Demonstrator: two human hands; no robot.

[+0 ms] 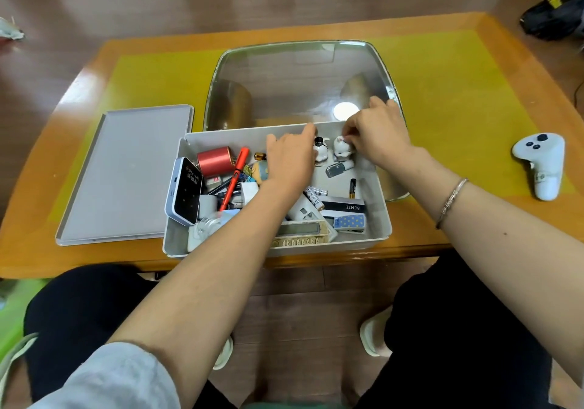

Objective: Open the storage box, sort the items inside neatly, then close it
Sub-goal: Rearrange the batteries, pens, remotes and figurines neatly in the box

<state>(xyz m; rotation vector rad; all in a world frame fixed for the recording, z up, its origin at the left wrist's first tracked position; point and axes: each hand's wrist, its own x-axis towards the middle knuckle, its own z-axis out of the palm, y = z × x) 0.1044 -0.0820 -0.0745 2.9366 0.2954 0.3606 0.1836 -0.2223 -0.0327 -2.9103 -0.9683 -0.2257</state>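
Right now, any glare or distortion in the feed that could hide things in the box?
Head view: a round lamp glare sits on the shiny tray behind the box, not inside it; wide-angle bending curves the table edges; box contents read evenly lit and fairly sharp.

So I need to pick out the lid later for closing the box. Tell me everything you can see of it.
The lid is a flat, pale grey rectangular panel, apparently plastic, with rounded corners and a low raised rim. It is off the storage box, lying flat on the table, left of the box. Its right edge meets or slips behind the box's left wall; which one is unclear. Neither hand touches it, and nothing rests on it.
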